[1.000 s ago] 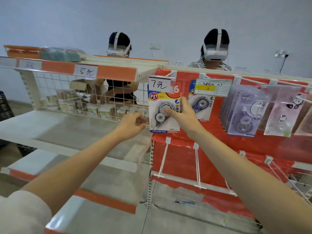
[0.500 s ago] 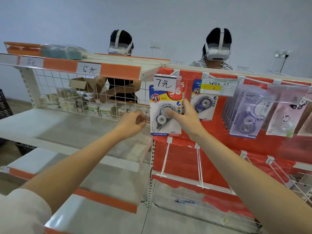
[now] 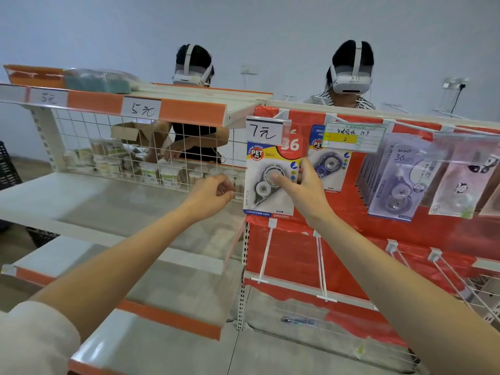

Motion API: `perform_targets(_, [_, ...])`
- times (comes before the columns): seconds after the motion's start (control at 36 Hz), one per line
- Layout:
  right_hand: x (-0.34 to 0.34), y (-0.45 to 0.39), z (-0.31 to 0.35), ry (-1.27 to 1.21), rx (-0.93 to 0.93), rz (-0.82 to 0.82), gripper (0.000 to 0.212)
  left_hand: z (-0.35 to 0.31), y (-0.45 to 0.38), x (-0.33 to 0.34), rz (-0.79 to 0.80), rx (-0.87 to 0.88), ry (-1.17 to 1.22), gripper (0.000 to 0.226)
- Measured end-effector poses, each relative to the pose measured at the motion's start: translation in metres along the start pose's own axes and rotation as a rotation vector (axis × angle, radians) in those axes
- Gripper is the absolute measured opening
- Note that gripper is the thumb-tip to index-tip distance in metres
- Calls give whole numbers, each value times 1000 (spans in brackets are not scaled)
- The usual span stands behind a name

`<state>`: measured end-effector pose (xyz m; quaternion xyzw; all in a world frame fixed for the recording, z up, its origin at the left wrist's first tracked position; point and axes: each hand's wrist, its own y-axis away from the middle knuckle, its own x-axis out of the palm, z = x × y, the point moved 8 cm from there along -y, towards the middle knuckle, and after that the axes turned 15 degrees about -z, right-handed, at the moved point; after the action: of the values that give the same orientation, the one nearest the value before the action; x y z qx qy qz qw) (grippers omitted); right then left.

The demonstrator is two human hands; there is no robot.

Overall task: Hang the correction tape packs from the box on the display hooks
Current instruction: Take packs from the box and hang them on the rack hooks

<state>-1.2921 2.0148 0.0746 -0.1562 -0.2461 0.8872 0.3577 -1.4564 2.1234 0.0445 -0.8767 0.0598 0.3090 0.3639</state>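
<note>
Pinching the pack at its middle, the right hand (image 3: 303,190) is pressing its thumb onto the clear blister while the other fingers are wrapping round the card's right edge, so it is grasping the yellow, red and blue carded correction tape pack (image 3: 270,182) firmly. That grip is keeping the card flat and upright, face out, which looks meant to line its top up with the white wire display hook (image 3: 281,113) jutting from the red backing panel (image 3: 433,239). The pack's top is sitting behind the clear price holder marked 7元 (image 3: 266,130), so whether its hang hole is already on the wire I cannot tell.

The left hand (image 3: 213,192) is hovering just beside the pack's left edge, fingers curled in on themselves; it seems to be pinching something small, though what, if anything, I cannot make out. It isn't touching the card.

Looking at the pack itself: a big red badge reading 36 at the top right, a round PET logo, a grey-and-clear wheel-shaped dispenser under the bubble, and a blue strip along the bottom reading CORRECTION TAPE. Right next door, a matching pack with a blue dispenser (image 3: 328,163) is hanging behind a green and yellow label (image 3: 354,136), and pale lilac packs (image 3: 397,182) are filling the hooks further right. Below, bare white hooks (image 3: 266,253) are waiting. The box isn't in shot.
</note>
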Motion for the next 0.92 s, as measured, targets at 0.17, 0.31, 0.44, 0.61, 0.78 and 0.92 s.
perform_targets(0.17, [0, -2, 9, 6, -39, -17, 45, -25, 2, -3, 5, -128, 505, 27])
perform_targets(0.31, [2, 1, 8, 5, -26, 30, 48, -34, -2, -7, -23, -144, 629, 12])
perform_targets(0.44, [1, 5, -4, 18, 24, 54, 41, -32, -5, -7, -102, -239, 685, 14])
perform_targets(0.61, [-2, 4, -9, 52, 35, 42, 43, -34, -9, 1, -129, -275, 587, 8])
perform_targets(0.78, [-3, 0, -28, 134, 96, 27, 26, -29, -8, 17, 7, -93, 169, 7])
perform_targets(0.92, [2, -13, -30, 150, 131, 22, 24, -29, 3, 21, 94, 112, -108, 18])
